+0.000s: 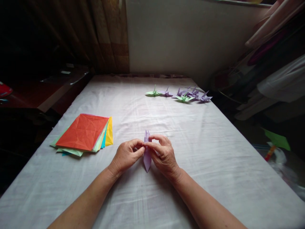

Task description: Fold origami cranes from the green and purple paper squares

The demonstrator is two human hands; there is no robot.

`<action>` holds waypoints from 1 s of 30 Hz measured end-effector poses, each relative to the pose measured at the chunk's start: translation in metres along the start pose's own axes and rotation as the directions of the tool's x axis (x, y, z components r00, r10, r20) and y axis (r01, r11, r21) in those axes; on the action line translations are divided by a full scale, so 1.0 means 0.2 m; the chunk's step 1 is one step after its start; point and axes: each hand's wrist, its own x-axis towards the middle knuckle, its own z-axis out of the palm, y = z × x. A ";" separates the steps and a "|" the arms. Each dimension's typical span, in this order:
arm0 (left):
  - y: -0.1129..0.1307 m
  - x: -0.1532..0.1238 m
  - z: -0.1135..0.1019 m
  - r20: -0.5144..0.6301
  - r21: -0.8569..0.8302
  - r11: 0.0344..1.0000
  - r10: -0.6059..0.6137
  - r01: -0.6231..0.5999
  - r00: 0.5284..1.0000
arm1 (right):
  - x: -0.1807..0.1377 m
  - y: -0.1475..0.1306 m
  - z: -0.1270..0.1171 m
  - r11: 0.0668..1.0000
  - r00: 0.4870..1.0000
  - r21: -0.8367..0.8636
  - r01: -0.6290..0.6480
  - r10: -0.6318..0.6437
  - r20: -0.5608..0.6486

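A narrow, folded piece of purple origami paper point(147, 162) lies in front of me, one pointed end toward me and split tips at the far end. My left hand point(127, 155) pinches its left edge near the middle with thumb and forefinger. From the other side, my right hand point(164, 154) grips the same paper, its forefinger and thumb meeting the left fingertips across it. The fingers cover the middle of the paper.
Left of my hands lies a stack of coloured paper squares point(82, 132), red on top. Green and purple paper cranes point(183, 98) stand at the far right of the cloth-covered table point(114, 105). Clothes point(283, 79) hang beyond its right edge.
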 end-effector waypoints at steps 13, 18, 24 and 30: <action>-0.04 0.00 0.01 0.033 -0.097 0.995 0.003 0.000 0.999 | 0.00 0.04 0.03 0.721 0.891 0.530 -0.446 0.412 0.191; -0.01 0.00 0.02 0.053 0.003 0.999 0.042 -0.042 0.998 | 0.01 0.03 0.03 0.713 0.884 0.534 -0.454 0.434 0.173; -0.02 -0.02 0.05 -0.200 0.389 0.914 0.202 -0.111 0.959 | 0.02 0.04 0.03 0.887 0.905 0.179 -0.425 0.412 0.109; -0.05 -0.02 0.03 0.038 0.529 0.755 0.436 -0.388 0.899 | 0.03 0.06 0.05 0.947 0.944 -0.085 -0.311 0.318 0.085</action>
